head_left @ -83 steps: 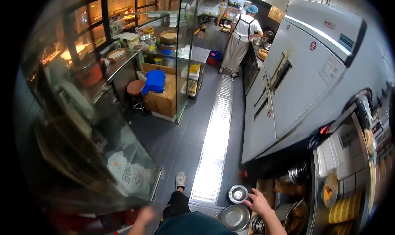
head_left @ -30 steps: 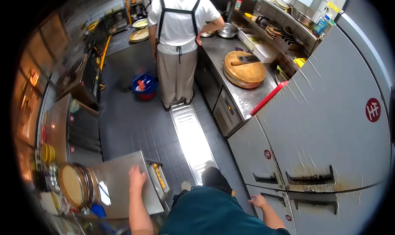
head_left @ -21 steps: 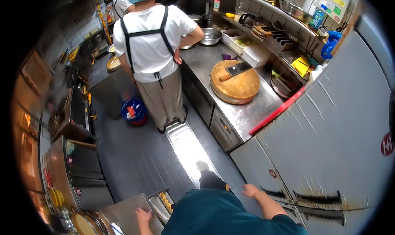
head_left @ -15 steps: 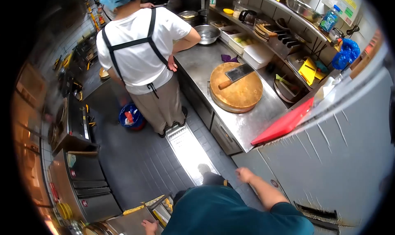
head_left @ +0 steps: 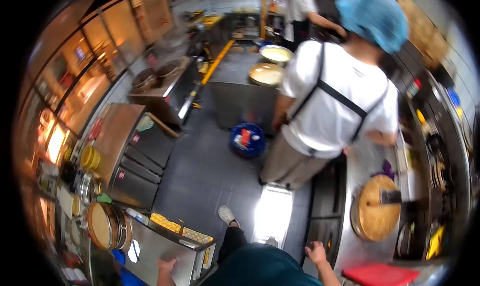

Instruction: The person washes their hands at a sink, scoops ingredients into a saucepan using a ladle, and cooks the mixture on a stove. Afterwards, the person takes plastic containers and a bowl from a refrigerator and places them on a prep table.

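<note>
My left hand [head_left: 166,265] is low in view over the steel counter [head_left: 157,243], fingers apart and nothing in it; whether it touches the top I cannot tell. To its left stand round wooden-rimmed sieves [head_left: 102,226]. My right hand [head_left: 316,252] hangs in the air beside the right counter's front, fingers spread and slightly curled, empty. On that counter a round chopping board [head_left: 378,211] carries a cleaver [head_left: 390,197]. A red board [head_left: 381,274] lies at the counter's near end.
A person in a blue hair cap [head_left: 345,96] stands close ahead on the right, back turned. Another person [head_left: 301,11] is farther off. A blue bin [head_left: 247,140] stands on the floor beside a steel table [head_left: 240,71]. A bright metal drain strip [head_left: 272,213] runs along the floor.
The view has swung left and moved forward, so the windows and left counters show more. The capped person appears nearer and farther right. Both my hands remain empty.
</note>
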`<state>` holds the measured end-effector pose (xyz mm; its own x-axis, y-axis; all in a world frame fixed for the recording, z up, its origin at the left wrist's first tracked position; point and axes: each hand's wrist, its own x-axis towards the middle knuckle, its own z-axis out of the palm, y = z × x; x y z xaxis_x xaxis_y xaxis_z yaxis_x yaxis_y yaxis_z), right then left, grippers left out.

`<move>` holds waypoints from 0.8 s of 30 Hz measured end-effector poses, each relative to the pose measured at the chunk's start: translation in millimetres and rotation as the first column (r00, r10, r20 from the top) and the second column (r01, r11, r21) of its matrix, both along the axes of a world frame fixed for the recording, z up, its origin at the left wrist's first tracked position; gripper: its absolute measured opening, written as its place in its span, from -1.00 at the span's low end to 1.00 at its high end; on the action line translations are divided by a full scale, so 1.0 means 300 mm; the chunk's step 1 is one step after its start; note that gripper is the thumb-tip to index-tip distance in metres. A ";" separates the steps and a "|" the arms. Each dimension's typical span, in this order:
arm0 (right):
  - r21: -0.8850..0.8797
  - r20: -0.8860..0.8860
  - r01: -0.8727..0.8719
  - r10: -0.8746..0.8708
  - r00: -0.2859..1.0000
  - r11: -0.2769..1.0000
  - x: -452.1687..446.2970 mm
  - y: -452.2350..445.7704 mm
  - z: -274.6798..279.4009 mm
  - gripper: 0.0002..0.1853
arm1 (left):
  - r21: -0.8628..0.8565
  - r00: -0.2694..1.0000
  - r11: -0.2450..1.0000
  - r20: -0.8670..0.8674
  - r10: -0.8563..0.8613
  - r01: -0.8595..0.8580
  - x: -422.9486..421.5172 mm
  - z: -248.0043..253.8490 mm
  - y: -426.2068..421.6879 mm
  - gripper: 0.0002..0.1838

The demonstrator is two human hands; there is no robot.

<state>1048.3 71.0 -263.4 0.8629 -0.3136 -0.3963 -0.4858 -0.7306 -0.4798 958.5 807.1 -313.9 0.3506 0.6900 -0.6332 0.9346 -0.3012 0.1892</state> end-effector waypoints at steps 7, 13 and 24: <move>-0.126 -0.083 -0.394 0.386 0.919 0.911 0.601 0.268 -0.041 -0.49 | 0.150 0.928 0.927 -0.206 -0.311 0.344 0.023 -0.038 -0.011 -0.05; -0.063 0.022 -0.633 0.635 0.772 0.772 1.172 0.716 0.088 -0.43 | 0.103 0.980 0.986 -0.161 -0.113 0.131 0.146 -0.084 0.008 -0.26; -0.031 -0.144 -0.751 0.741 0.656 0.659 1.827 1.154 0.157 -0.40 | 0.033 0.999 0.998 -0.032 -0.044 0.045 0.896 0.052 0.139 -0.34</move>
